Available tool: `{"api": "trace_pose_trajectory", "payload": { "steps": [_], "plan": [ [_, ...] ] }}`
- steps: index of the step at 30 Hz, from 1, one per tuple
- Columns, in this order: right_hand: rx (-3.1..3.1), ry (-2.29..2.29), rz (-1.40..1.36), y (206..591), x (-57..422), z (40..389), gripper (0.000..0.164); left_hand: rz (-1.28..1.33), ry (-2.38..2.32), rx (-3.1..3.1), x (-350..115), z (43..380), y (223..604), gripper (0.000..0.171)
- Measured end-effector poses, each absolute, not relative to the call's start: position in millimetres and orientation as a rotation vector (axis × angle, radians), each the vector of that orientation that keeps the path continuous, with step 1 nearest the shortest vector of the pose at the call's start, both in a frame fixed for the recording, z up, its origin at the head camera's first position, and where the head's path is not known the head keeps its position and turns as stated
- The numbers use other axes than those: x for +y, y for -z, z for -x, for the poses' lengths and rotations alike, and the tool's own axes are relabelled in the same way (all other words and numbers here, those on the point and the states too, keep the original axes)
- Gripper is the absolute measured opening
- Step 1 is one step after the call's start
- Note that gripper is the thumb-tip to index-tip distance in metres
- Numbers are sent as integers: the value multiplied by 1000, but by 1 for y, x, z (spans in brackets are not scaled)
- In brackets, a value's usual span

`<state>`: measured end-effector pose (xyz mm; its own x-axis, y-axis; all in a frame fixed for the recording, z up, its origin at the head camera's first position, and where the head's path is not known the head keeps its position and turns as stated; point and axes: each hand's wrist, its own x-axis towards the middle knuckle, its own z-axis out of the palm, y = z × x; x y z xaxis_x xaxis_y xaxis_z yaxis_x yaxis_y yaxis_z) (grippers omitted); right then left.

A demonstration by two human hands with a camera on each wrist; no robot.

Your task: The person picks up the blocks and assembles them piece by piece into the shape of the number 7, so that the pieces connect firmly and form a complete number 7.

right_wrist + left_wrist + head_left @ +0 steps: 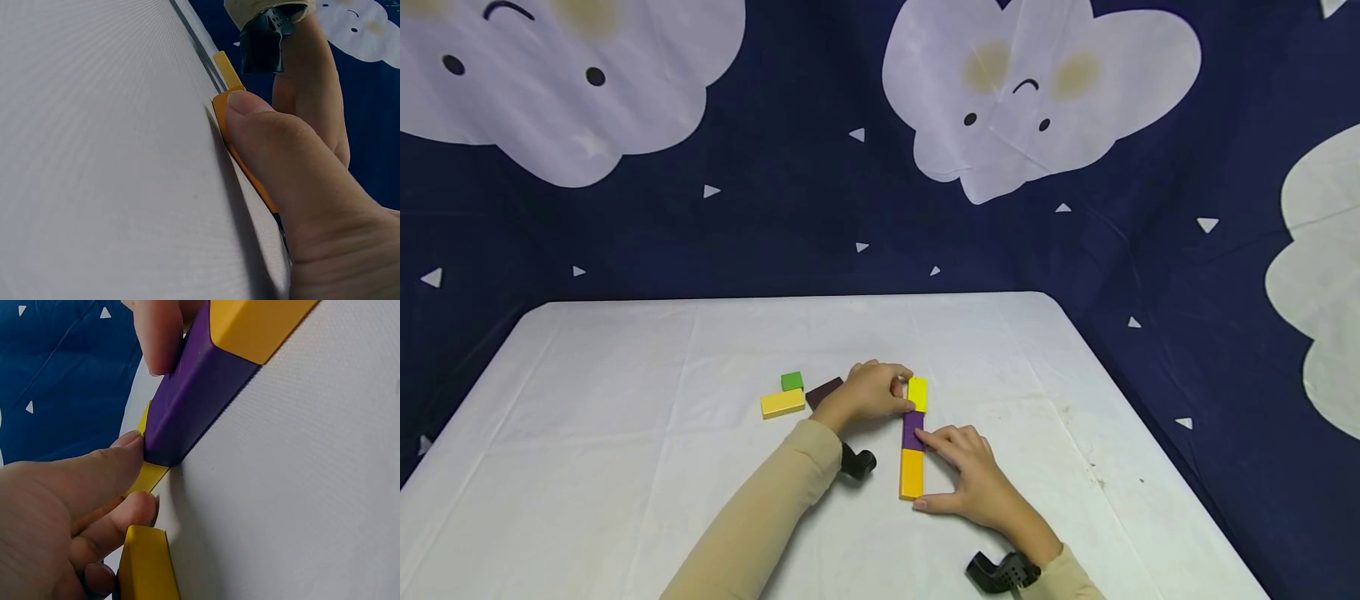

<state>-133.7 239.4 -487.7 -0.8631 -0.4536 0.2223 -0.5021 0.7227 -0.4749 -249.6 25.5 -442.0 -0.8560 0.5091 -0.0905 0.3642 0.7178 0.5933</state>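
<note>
In the head view, a bright yellow block (pixel 917 394), a purple block (pixel 913 431) and an orange-yellow block (pixel 912 474) lie end to end in a straight row on the white table. My left hand (pixel 871 390) pinches the bright yellow block at the far end, thumb near its seam with the purple one. From the right side, my right hand (pixel 973 479) spans the orange-yellow block, its thumb (pixel 250 112) at the near end and the index fingertip by the purple block. Another yellow block (pixel 149 565) shows below the left fingers in the left wrist view; contact is unclear.
Left of the row lie a green block (pixel 792 381), a yellow block (pixel 782 404) and a dark brown block (pixel 824 392), the last partly hidden by the left hand. A dark blue cloth with clouds (pixel 805 208) hangs behind the white table (pixel 587 467).
</note>
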Motion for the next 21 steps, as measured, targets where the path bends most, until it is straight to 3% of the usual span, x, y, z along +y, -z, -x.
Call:
{"api": "trace_pose_trajectory", "payload": {
  "steps": [21],
  "plan": [
    [-2810, -827, -808, 491, 241, 135, 93, -677, -801, 2704, 27, 248, 440, 53]
  ]
}}
